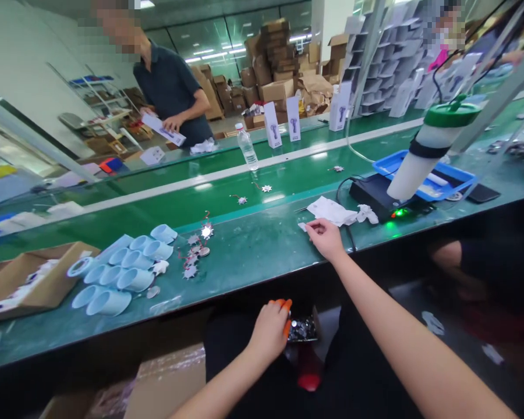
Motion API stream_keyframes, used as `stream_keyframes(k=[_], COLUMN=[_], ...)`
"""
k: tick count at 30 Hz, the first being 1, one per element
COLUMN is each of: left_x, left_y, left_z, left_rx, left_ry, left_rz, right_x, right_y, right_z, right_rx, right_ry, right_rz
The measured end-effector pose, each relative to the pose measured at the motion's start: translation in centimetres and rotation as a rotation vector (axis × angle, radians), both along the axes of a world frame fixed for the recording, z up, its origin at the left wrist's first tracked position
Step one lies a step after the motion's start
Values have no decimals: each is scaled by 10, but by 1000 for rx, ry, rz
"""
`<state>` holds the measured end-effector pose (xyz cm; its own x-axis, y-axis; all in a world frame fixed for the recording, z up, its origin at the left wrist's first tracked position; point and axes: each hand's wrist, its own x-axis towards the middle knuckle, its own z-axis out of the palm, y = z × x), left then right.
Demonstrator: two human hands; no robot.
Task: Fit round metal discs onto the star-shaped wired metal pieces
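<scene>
My right hand point(325, 237) rests at the green bench's edge, its thumb and fingers pinched on a small white scrap point(303, 226). Just beyond it lies a crumpled white tissue point(332, 210). Lower down, in front of the bench, my left hand point(268, 329) has orange finger covers and curled fingers. It is beside a small box of shiny metal parts point(303, 329); whatever those fingers hold is hidden. Left of my hands, several star-shaped metal pieces with red wires point(190, 271) lie on the bench, next to light blue plastic cups point(135, 279).
A white bottle with a green cap point(432, 145) leans over a black device and blue tray point(467, 177). A cardboard box point(65, 273) stands at left. Across the green belt point(209, 189) are a water bottle point(246, 148), upright cartons point(272, 125) and a person holding a carton.
</scene>
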<state>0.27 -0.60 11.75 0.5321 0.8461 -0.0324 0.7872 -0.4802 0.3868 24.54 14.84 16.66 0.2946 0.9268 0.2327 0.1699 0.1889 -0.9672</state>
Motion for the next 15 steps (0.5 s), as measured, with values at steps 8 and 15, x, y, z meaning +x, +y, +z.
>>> stream_keyframes(k=[8, 15], left_x=[-22, -143], left_y=[32, 144], left_z=[53, 131], left_rx=[293, 366], left_ry=[-197, 254], left_rz=[-62, 38], right_x=[2, 0], right_y=[1, -2], right_z=[-5, -2], right_rx=[10, 13], right_ry=[-14, -10], right_rz=[10, 4])
